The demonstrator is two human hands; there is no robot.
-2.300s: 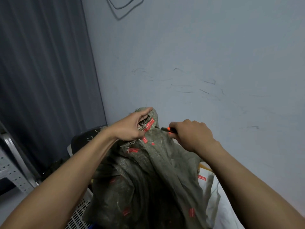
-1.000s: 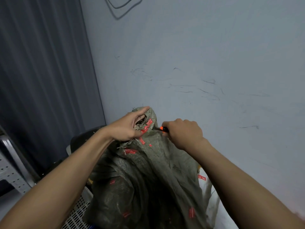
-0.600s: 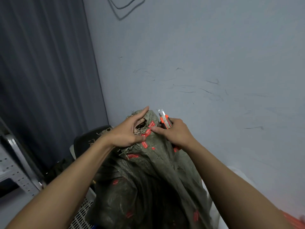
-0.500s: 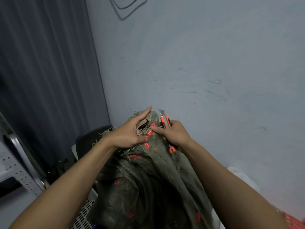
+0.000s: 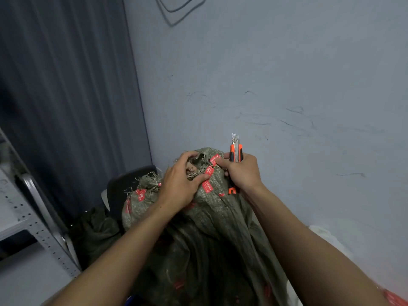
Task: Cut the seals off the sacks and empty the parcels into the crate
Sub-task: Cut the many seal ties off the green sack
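A grey-green woven sack with red printed marks stands upright in front of me against the wall. Its frayed neck is bunched at the top with a red seal tag hanging from it. My left hand grips the bunched neck, thumb on the tag. My right hand holds an orange utility knife with its blade pointing up, and its fingertips pinch the top of the red tag. The crate is not clearly in view.
A second green sack lies lower left beside a black chair back. A grey metal shelf upright stands at the left before a dark curtain. White sack material lies at the right by the wall.
My right hand turned the knife from pointing at the neck to blade up and reached its fingers onto the red tag. My left hand closed tighter round the neck.
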